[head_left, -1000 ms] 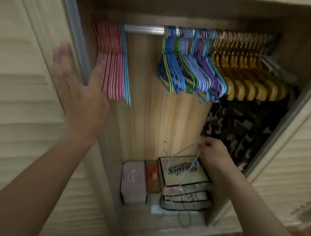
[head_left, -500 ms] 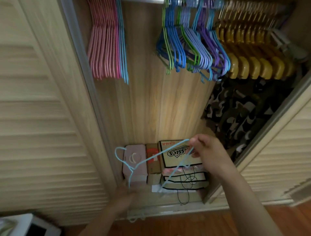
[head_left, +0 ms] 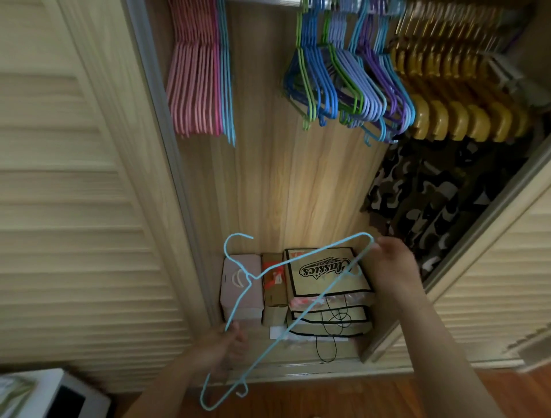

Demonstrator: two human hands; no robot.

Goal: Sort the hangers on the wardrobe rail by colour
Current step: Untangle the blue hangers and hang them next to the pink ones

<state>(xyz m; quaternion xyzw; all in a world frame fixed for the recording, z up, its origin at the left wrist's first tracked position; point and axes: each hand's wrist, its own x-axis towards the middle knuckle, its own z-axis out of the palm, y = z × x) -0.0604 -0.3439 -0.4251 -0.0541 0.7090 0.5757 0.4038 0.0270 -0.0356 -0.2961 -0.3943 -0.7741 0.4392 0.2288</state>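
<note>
Both hands hold a light-blue wire hanger low before the wardrobe's stacked boxes. The right hand pinches one shoulder end; the left hand grips the other arm, well below the rail.

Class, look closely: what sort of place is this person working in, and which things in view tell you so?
Most likely a bedroom wardrobe at home: hangers on a rail, louvred sliding doors, and boxes stacked on its floor.

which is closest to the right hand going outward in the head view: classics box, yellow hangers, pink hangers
From the right hand:
1. classics box, just left of it on the wardrobe floor.
2. yellow hangers, above it on the rail's right end.
3. pink hangers, far upper left on the rail.
</note>
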